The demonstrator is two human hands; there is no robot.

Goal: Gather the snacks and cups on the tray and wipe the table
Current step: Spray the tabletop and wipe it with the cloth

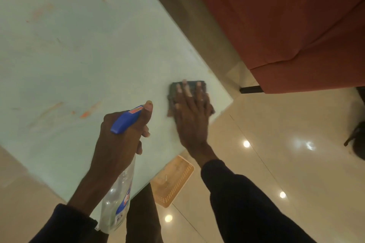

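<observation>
A pale green table point(79, 49) with orange smears fills the left of the view. My right hand point(190, 116) lies flat with straight fingers on a dark folded cloth point(173, 89), pressing it onto the table near the right corner. My left hand point(122, 134) grips a clear spray bottle point(118, 199) by its neck, with the blue spray head point(126, 119) showing above my fingers and the thumb raised beside the nozzle. No snacks or cups are in view.
An orange perforated tray point(173, 179) sits below the table's near edge, over the glossy cream floor point(286, 144). A red-brown sofa point(286, 25) stands at the upper right. A dark object point(357, 140) lies at the right edge.
</observation>
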